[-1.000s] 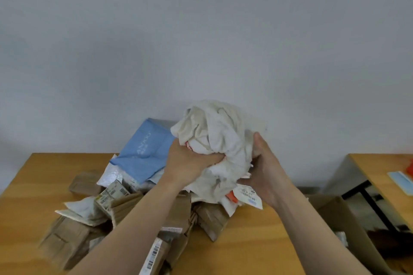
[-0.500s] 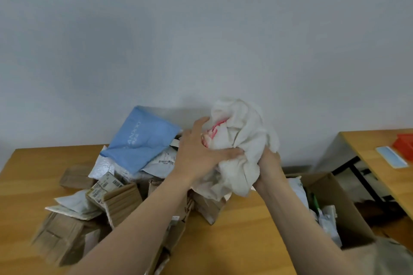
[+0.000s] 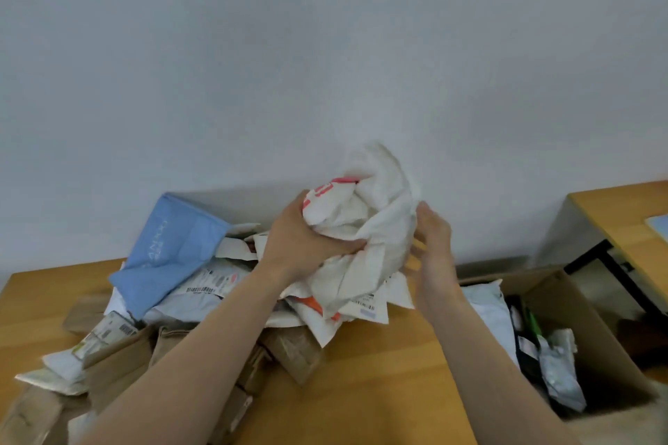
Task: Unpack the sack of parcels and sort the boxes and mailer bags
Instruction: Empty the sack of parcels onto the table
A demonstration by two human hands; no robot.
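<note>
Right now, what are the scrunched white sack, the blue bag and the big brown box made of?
White sack: probably woven plastic, matte; it crumples into stiff folds and carries red print. Blue bag: likely smooth plastic film, going by its flat face and soft creases. Brown box: cardboard, dull, with stiff flat walls.

Both forearms raised forward; left hand (image 3: 300, 244) clenched, gripping; right hand (image 3: 432, 242) flat, fingers extended.

The sack (image 3: 376, 231) is white with red print, one mailer bag (image 3: 173, 249) is light blue, the boxes (image 3: 119, 368) are brown, the table (image 3: 379, 379) is honey-yellow.
</note>
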